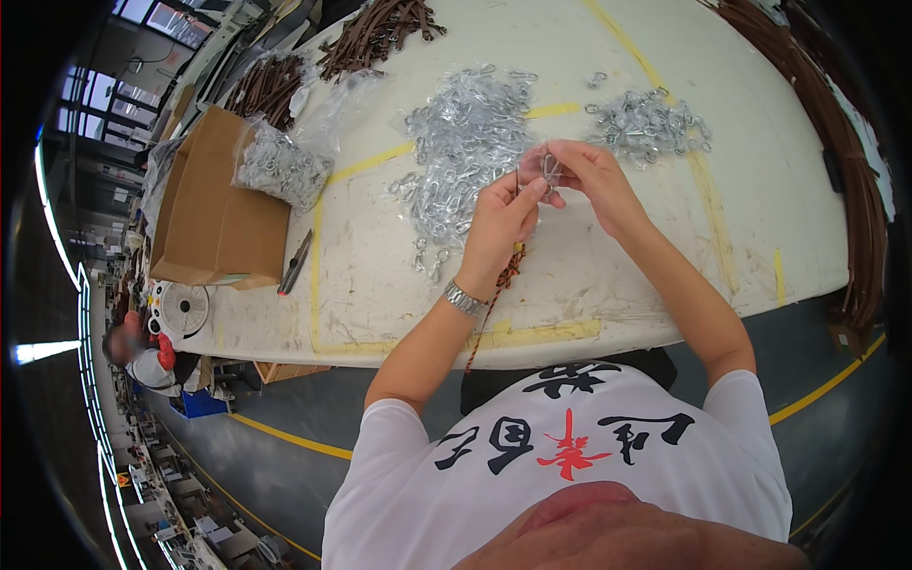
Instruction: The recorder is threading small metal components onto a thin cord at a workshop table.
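Both my hands meet over the table, fingers closed around a small silver metal snap hook [550,165] with clear plastic film about it. My left hand [505,211], with a metal watch on its wrist, pinches from the left, thumb uppermost. From the right, my right hand [598,180] grips the same hook and film with bent fingers. A large heap of metal hooks in clear plastic bags [456,157] lies just left of and beyond my hands. Farther right is a smaller heap of silver hooks [651,128]. An orange and black braided cord [503,277] lies beside my left wrist.
On the white table [380,285] stands an open cardboard box [223,204], with a full plastic bag of metal parts [280,171] leaning on it. A dark cutter [295,263] lies nearby. Brown straps [380,38] are piled at the back. More straps [860,209] hang along the right edge.
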{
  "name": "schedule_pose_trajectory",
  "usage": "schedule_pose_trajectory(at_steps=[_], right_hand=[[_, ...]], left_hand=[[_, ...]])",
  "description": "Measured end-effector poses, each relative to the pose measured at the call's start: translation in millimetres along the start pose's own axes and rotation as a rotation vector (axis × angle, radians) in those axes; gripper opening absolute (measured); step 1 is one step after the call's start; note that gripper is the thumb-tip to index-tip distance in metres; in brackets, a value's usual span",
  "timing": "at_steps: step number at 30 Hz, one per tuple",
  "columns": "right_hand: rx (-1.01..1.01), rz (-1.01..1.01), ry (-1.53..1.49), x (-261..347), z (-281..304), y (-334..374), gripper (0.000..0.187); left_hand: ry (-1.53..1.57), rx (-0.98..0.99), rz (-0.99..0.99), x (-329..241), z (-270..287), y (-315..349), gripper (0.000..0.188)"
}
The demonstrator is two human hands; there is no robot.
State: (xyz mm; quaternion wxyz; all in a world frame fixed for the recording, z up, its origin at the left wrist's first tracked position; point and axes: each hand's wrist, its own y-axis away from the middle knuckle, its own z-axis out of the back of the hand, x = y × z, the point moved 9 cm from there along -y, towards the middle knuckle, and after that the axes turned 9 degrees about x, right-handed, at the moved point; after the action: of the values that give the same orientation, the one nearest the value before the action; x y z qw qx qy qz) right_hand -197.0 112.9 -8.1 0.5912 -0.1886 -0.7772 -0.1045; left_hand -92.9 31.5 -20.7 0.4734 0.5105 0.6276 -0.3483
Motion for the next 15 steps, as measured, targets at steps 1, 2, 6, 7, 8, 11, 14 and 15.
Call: schedule_pose_trajectory(at_steps=[1, 2, 6, 7, 8, 11, 14, 15], right_hand=[[0.009, 0.029, 0.045, 3.7, 1.5, 0.3, 0.041], [0.0, 0.023, 0.045, 4.4, 4.3, -1.1, 0.041], [-0.058, 0.073, -0.03, 17.2, -2.9, -2.2, 0.039], [-0.069, 0.079, -0.11, 16.6, -3.0, -2.6, 0.039], [-0.08, 0.069, -0.109, 13.8, -2.7, -1.3, 0.039], [-0.081, 0.002, -0.101, 4.4, 0.8, -3.1, 0.04], [0.084, -0.068, -0.001, -12.5, 0.5, -3.8, 0.037], [0.039, -0.052, -0.031, -12.1, 4.4, -2.1, 0.036]], left_hand=[[0.004, 0.003, 0.005, -0.8, -2.2, -0.9, 0.019], [0.001, 0.032, 0.014, -2.0, -5.4, -3.2, 0.02], [-0.02, 0.097, 0.043, 4.3, -1.4, -5.0, 0.023], [-0.007, 0.084, 0.05, 5.1, 1.2, -5.5, 0.022], [0.004, 0.089, 0.06, 6.2, 0.2, -3.9, 0.022], [-0.04, 0.017, -0.013, -5.8, 6.4, -2.9, 0.018], [-0.111, 0.0, 0.01, -4.3, 7.7, -3.9, 0.016], [-0.11, 0.0, 0.01, -5.5, 6.7, -3.3, 0.016]])
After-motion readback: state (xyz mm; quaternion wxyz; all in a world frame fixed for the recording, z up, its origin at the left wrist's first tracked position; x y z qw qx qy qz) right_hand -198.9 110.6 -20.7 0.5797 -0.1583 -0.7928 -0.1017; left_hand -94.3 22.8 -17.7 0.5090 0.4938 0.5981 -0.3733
